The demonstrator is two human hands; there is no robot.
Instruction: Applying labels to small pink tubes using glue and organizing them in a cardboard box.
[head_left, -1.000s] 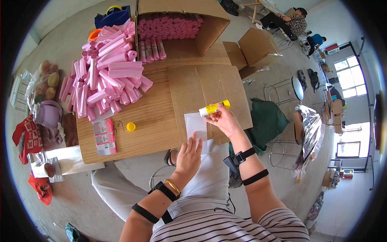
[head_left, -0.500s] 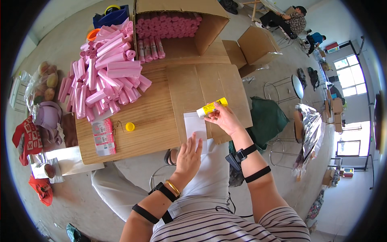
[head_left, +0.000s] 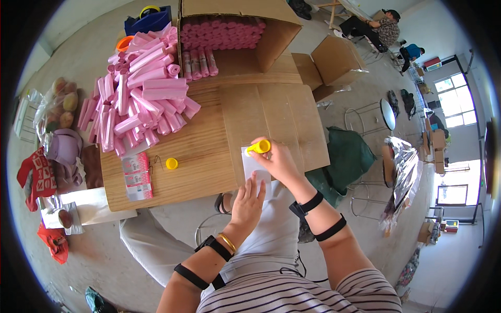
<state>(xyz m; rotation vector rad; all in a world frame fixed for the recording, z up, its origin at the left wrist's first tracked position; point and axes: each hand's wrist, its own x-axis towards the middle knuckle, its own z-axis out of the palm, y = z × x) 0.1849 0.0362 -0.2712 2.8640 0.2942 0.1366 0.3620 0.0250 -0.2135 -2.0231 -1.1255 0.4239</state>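
Note:
My right hand (head_left: 279,163) is closed around a yellow glue stick (head_left: 260,147), tilted down with its end against the far part of a narrow white paper strip (head_left: 249,163). The strip lies at the near edge of a flat cardboard sheet (head_left: 292,122). My left hand (head_left: 246,207) is open, its outstretched fingers resting on the strip's near part. To the left on the wooden table lie a round yellow cap (head_left: 171,164) and some pink-and-white printed paper labels (head_left: 137,177).
A large heap of pink rolls (head_left: 141,94) covers the table's far left. Behind it an open cardboard box (head_left: 282,39) holds more rolls. A blue tape dispenser (head_left: 156,22) stands at the back. Stools (head_left: 387,113) and green cloth (head_left: 347,156) are at the right; people sit farther off.
The glue stick has gone from lying nearly level above the cardboard to pointing down onto the strip's far end. My right hand has turned and moved left. The left hand stays on the paper.

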